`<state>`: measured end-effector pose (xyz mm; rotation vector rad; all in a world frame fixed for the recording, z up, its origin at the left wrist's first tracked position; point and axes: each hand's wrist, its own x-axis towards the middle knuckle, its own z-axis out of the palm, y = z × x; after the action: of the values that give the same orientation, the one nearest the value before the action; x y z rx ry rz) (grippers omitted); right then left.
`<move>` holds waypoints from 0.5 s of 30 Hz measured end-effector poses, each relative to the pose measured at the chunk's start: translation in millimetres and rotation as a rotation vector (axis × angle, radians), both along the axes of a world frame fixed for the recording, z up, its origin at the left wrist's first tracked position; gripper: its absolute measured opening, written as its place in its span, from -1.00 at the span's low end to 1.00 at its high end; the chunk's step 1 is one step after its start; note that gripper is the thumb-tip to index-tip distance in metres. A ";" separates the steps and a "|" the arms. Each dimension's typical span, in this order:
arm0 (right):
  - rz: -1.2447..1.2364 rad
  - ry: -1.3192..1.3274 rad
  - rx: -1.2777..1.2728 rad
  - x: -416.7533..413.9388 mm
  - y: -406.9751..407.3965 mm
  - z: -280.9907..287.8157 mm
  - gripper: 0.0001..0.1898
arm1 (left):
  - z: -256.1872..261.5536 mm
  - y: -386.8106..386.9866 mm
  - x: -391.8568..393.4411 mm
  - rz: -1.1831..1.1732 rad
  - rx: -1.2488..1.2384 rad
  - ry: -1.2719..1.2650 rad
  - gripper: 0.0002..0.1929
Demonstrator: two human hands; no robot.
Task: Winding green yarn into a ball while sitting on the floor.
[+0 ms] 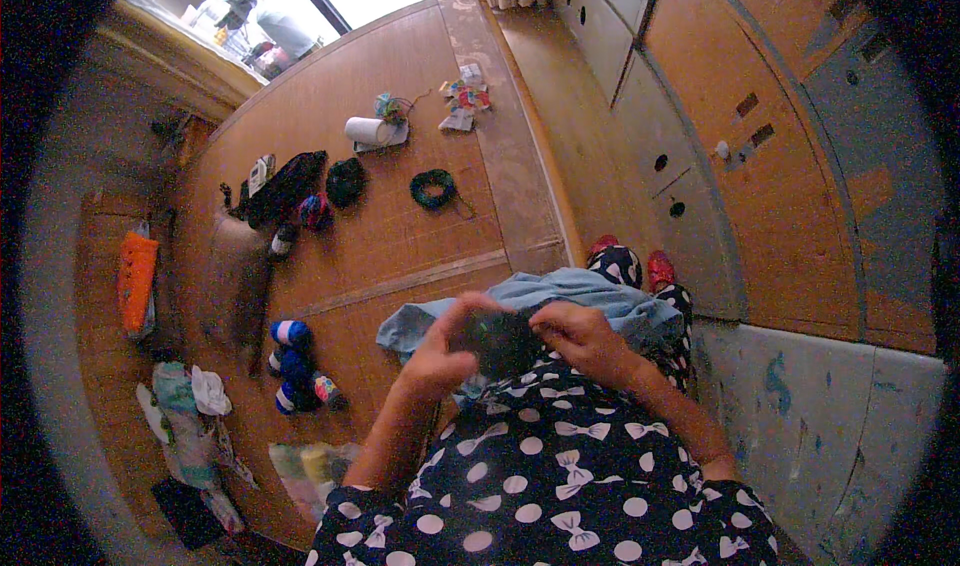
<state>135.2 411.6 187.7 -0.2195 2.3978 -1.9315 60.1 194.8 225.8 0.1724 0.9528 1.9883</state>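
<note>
Over my lap, my left hand (450, 344) is curved around the left side of a dark, blurred ball of yarn (495, 341). The fingers of my right hand (585, 337) are pinched together at the ball's right edge, on dark yarn whose strand is too fine to make out. Beneath both hands a light blue cloth (630, 303) lies in folds across my lap and the bed edge. A dark green coil of yarn (433, 190) rests farther off on the wooden surface, with a loose end trailing from it.
The wooden surface (390, 258) holds a dark yarn ball (346, 182), a multicoloured ball (315, 212), a black bag (289, 189), a white roll (367, 130) and blue yarn skeins (292, 367). An orange packet (137, 281) lies far left. Cabinets (720, 168) stand to the right.
</note>
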 end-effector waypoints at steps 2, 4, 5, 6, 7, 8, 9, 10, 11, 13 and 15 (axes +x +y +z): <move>0.077 0.065 0.095 6.2 -4.5 -4.2 -0.88 | -4.3 6.0 -4.7 0.116 -0.077 0.029 -0.33; 0.308 0.060 0.149 8.4 -11.0 -1.8 -0.88 | -12.5 8.9 -9.2 0.276 -0.285 0.157 -0.35; 0.308 0.061 0.149 6.7 -11.6 1.8 -0.88 | -16.2 7.6 -10.2 0.276 -0.285 0.158 -0.35; 0.374 0.086 0.180 5.5 -10.8 7.5 -0.89 | -19.5 5.9 -11.5 0.192 -0.429 0.315 -0.36; 0.444 0.112 0.209 3.9 -9.8 14.5 -0.90 | -23.2 3.6 -12.0 0.108 -0.574 0.471 -0.37; 0.446 0.113 0.208 3.1 -7.9 21.0 -0.90 | -29.4 0.7 -10.9 0.110 -0.575 0.471 -0.37; 0.397 0.129 0.160 2.5 -5.5 27.2 -0.91 | -36.5 -3.0 -8.3 0.052 -0.591 0.554 -0.38; 0.344 0.144 0.112 2.2 -2.7 29.8 -0.91 | -37.0 -3.3 -6.3 -0.010 -0.605 0.636 -0.38; 0.344 0.143 0.112 1.1 0.0 28.1 -0.91 | -35.8 -4.7 -4.5 -0.011 -0.606 0.636 -0.38; 0.087 0.204 0.021 -1.4 5.2 23.2 -0.91 | -30.3 -8.1 -2.3 -0.212 -0.529 0.493 -0.37; 0.031 0.124 -0.001 -2.1 8.4 21.9 -0.91 | -27.8 -13.4 -5.6 -0.316 -0.482 0.491 -0.36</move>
<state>133.1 420.0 209.5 -0.3855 2.4527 -1.9603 54.5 181.4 198.0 0.5186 1.5807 1.4001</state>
